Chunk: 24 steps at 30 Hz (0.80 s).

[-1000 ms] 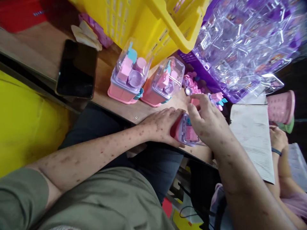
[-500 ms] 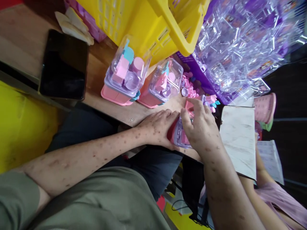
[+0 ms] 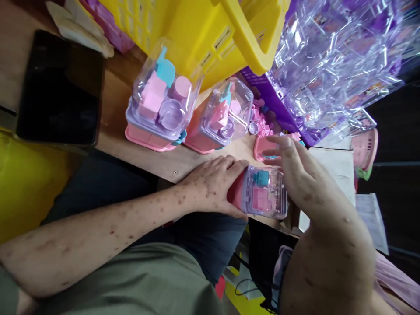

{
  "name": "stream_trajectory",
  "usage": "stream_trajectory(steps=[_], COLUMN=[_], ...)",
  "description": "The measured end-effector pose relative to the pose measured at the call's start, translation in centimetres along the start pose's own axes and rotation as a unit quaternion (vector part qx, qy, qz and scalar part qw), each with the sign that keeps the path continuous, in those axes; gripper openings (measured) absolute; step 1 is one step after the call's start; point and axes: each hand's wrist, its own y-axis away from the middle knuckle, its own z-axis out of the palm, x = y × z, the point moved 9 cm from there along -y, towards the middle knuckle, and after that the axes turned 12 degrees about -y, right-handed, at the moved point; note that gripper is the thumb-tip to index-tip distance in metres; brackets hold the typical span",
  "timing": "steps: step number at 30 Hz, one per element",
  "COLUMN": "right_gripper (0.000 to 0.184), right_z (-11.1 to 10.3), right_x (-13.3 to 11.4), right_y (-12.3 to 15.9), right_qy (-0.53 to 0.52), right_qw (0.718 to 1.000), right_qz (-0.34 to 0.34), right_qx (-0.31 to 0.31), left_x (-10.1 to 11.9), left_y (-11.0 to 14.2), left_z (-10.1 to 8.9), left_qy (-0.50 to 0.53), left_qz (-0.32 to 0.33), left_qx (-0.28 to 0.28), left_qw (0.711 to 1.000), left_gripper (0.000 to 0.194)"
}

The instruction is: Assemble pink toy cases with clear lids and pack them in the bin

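My left hand [image 3: 218, 186] is wrapped round the pink base of a small toy box [image 3: 262, 197] at the table's front edge. Lavender trim and a clear cover top this box, and teal and pink pieces show through. To its right is my right hand [image 3: 308, 179], its fingers stretched out with nothing visible in them. Those fingers reach over an open pink tray [image 3: 259, 148], partly hiding the pieces in it. Two more toy boxes with clear covers, a larger-looking one [image 3: 160, 100] and another [image 3: 223, 113], stand to the left of my hands.
A yellow basket [image 3: 183, 39] stands behind the boxes. Beside it, a purple basket [image 3: 278, 94] is heaped with clear plastic covers [image 3: 334, 57]. Small pink pieces [image 3: 260, 122] lie by its wall. A black tablet [image 3: 61, 89] is at left, a white sheet [image 3: 334, 164] at right.
My right hand has moved right, off the top of the held box, and its fingers have stretched out. The clear cover now shows. My left hand keeps its hold.
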Motion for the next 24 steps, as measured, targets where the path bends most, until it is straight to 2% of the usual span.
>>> stream_trajectory(steps=[2,5,8,11,17,20,24], right_gripper=[0.060,0.059,0.062,0.064,0.058,0.056,0.042], right_z=[0.7,2.5,4.2,4.7,4.3,3.7,1.4], right_x=[-0.7,-2.3,-2.2,-1.5,-1.7,-1.2,-1.3], right_y=[-0.9,-2.0,-2.4,-2.4,-2.5,-2.8,-1.5], right_qy=[0.009,0.005,0.000,0.033,0.022,-0.060,-0.208], right_qw=[1.000,0.998,0.997,0.997,0.999,0.998,0.977], right_qz=[0.006,-0.043,-0.041,-0.020,0.000,0.022,-0.006], right_qx=[-0.013,-0.050,-0.072,-0.061,-0.029,-0.009,0.046], left_x=[-0.1,-0.2,-0.3,-0.4,-0.1,0.1,0.0], left_y=[-0.1,-0.2,-0.3,-0.4,-0.7,-0.5,-0.1], left_z=[0.1,0.1,0.1,0.1,0.0,0.0,0.0], left_qy=[0.001,0.015,0.032,0.035,0.011,0.002,-0.006], left_qz=[-0.006,-0.013,-0.014,-0.016,-0.020,-0.012,-0.013], left_qx=[-0.004,-0.011,-0.014,-0.016,-0.018,-0.014,0.009], left_qw=[1.000,1.000,0.999,0.999,1.000,1.000,1.000], left_gripper=[0.121,0.118,0.111,0.103,0.102,0.106,0.116])
